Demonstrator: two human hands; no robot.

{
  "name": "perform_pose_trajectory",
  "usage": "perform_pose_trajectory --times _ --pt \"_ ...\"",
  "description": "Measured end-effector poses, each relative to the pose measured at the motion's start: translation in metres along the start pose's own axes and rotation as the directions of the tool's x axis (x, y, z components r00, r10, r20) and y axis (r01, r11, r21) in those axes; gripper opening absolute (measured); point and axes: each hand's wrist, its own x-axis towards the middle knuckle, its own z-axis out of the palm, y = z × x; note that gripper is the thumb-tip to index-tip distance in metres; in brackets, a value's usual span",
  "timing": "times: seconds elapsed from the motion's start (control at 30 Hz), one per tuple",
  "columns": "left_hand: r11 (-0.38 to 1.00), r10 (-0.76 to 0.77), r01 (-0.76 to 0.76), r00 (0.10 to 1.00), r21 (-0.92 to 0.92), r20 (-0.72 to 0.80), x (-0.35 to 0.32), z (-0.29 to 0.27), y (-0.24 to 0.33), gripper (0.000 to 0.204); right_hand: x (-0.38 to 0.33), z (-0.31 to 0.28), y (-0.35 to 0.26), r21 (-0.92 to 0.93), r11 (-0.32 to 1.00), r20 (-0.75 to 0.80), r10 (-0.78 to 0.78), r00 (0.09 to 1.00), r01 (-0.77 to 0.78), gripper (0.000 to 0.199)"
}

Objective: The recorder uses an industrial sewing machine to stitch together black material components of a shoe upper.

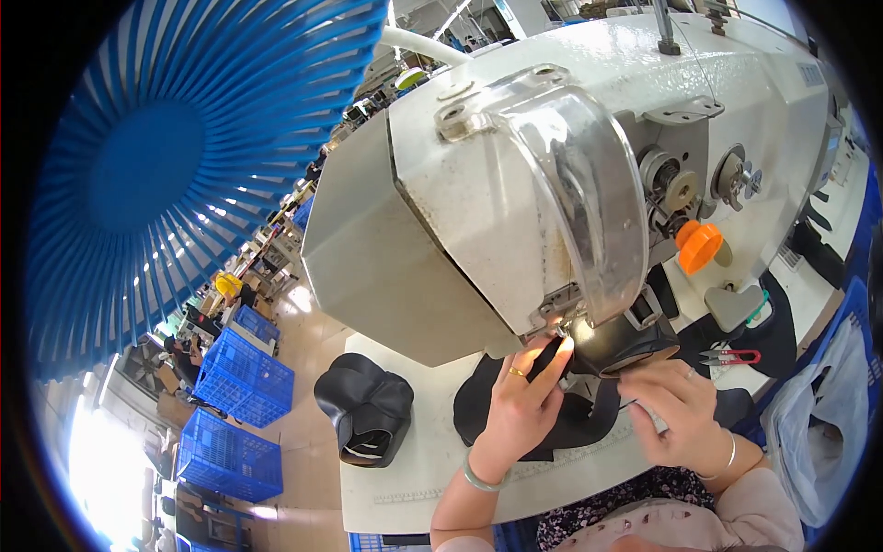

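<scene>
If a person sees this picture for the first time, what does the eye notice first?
Probably the big white sewing machine, which fills the upper middle, and the blue fan guard at upper left. Below the machine, the left hand and right hand press a black leather piece under its head.

One view only: a head-worn fisheye camera, left of a pair, upright and not mirrored. It looks steeply down and forward from above the worker's lap. The sewing machine (570, 175) sits very near the lens and fills the upper right and centre, its head bulging with the lens bend. The left hand (520, 405) and right hand (681, 414) enter from the lower edge, close below the machine. The white table (414, 460) lies under them. A blue fan guard (184, 156) crowds the upper left, close to the lens. The workshop floor with blue crates (239, 405) shows far below at left. Dark rim at all corners. No second view to compare.
</scene>
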Motion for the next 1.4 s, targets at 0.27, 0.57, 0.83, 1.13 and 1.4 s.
perform_pose_trajectory --times 0.27,0.57,0.83,1.13,1.4 --pt "0.998 0.048 -0.045 0.997 0.042 -0.068 -0.002 0.007 -0.001 0.047 0.028 0.032 0.009 -0.063 0.965 0.0 0.256 0.967 -0.255 0.036" --pt "0.914 -0.228 0.217 0.974 -0.343 0.006 0.003 -0.003 0.006 0.036 0.021 0.047 0.037 0.53 0.629 0.367 0.435 0.822 -0.569 0.046" --pt "0.987 -0.097 0.094 0.995 -0.129 -0.017 0.004 -0.003 0.009 0.036 0.028 0.042 0.031 0.499 0.593 0.415 0.476 0.775 -0.631 0.05" --pt "0.996 -0.037 0.036 0.999 -0.088 -0.005 0.008 -0.007 -0.001 0.035 0.042 0.036 0.032 0.443 0.626 0.397 0.505 0.766 -0.642 0.05" --pt "0.959 -0.016 0.046 0.994 -0.28 0.111 0.007 -0.017 -0.016 0.036 0.047 0.029 0.037 0.424 0.648 0.444 0.461 0.769 -0.633 0.048"
